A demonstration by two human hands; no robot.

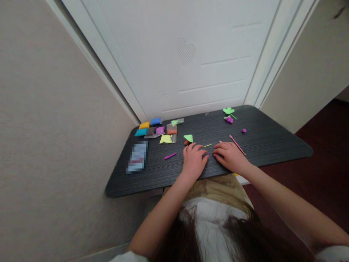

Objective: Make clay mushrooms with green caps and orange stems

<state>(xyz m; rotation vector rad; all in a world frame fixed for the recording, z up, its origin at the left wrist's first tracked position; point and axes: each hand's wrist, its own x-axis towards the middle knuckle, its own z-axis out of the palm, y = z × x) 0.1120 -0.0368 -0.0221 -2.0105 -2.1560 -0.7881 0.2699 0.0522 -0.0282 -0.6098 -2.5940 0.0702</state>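
My left hand (194, 160) rests on the dark table near its front edge, palm down, with fingers bent and a little apart. At its thumb tip lies a tiny purple bit (208, 154), partly hidden. My right hand (229, 155) lies palm down just to the right, its fingers stretched toward the left hand. A thin yellow clay strip (208, 145) sits beyond the gap between both hands. Behind the left fingers is a clay piece with a green cap (188, 138) and an orange base (186, 142). A pink modelling stick (237, 145) lies beside the right hand.
Several clay packets, among them a blue packet (156, 121) and a yellow one (167, 139), lie at the back left. A blurred packet (138, 156) and a purple tool (170, 156) are nearer. Back right are a green clay leaf (228, 110), purple clay grapes (229, 119) and a purple ball (244, 130).
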